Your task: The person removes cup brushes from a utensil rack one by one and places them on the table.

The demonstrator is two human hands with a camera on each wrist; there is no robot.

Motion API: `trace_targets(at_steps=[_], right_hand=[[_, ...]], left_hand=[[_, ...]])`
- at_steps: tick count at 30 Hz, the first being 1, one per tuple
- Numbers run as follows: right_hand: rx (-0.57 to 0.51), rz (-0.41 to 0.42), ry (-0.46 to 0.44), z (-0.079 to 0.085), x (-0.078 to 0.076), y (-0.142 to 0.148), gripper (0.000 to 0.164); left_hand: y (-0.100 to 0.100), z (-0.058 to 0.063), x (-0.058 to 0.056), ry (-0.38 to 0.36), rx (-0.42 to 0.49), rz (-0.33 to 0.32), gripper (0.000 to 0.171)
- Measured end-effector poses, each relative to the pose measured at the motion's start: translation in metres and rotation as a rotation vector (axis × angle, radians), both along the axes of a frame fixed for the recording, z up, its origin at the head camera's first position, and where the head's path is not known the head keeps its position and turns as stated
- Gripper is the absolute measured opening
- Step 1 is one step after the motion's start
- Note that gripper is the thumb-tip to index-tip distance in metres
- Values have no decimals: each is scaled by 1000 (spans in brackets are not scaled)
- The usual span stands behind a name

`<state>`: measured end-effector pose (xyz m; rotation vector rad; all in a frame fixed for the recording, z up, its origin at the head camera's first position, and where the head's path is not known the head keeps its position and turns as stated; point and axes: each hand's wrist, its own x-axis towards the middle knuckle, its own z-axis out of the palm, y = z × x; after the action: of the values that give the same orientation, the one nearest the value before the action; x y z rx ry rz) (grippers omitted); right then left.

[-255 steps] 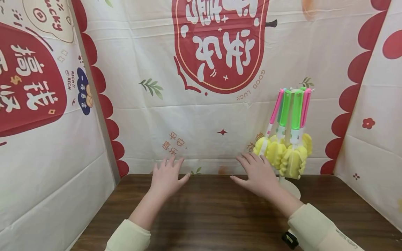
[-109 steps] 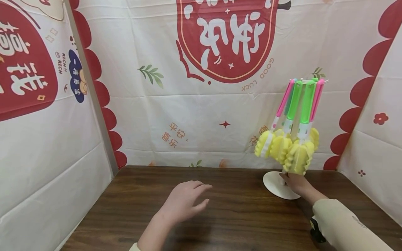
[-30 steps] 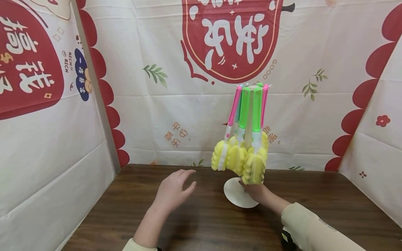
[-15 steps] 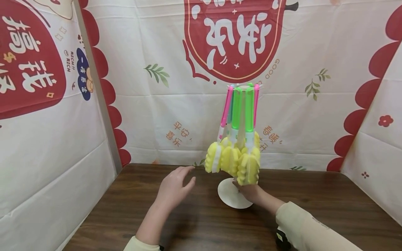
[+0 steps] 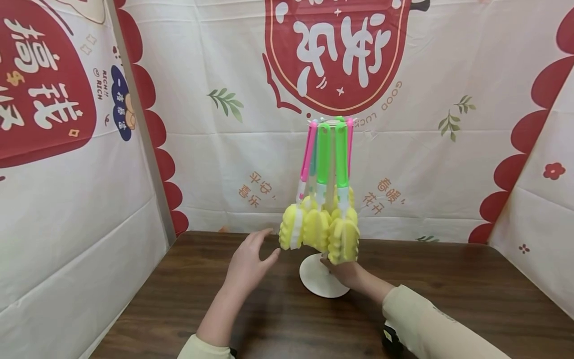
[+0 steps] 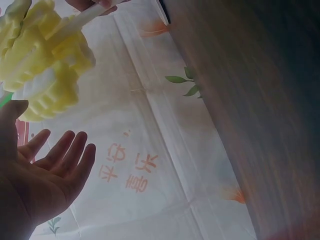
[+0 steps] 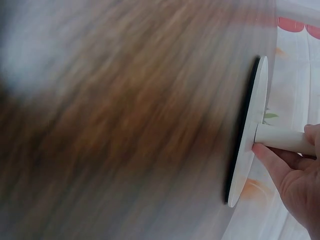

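Observation:
A white stand [image 5: 316,279] with a round base carries several hanging cup brushes [image 5: 316,229] with yellow sponge heads and pink, green and blue-green handles. My right hand [image 5: 351,274] holds the stand's pole low, just above the base; in the right wrist view the fingers of the right hand [image 7: 300,185] curl round the white pole [image 7: 280,137]. Whether the base touches the table or hovers cannot be told. My left hand [image 5: 246,262] is left of the sponge heads, fingers spread and slightly bent, holding nothing. In the left wrist view its palm [image 6: 42,185] faces the sponges [image 6: 42,60].
The dark wood-grain table [image 5: 278,319] lies beneath both hands. Behind it hangs a white printed cloth [image 5: 269,159] with red scalloped edges and lettering. Cloth-covered panels [image 5: 89,219] stand at the left and right sides.
My right hand has moved the stand from the table's right side leftward to about the middle. The brushes swung along with it. My left hand has stayed nearly in place over the last second.

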<state>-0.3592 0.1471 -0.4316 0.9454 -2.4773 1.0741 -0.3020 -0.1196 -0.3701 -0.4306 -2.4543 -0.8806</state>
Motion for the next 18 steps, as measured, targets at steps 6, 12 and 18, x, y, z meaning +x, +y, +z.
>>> trace_targets(at_steps=[6, 12, 18], right_hand=[[-41, 2, -8, -4, -1, -4, 19], [-55, 2, 6, -5, -1, -6, 15], [-69, 16, 25, -4, 1, -8, 13]], left_hand=[[2, -2, -1, -53, 46, -15, 51], [4, -3, -2, -73, 49, -32, 54], [6, -6, -3, -124, 81, -52, 56]])
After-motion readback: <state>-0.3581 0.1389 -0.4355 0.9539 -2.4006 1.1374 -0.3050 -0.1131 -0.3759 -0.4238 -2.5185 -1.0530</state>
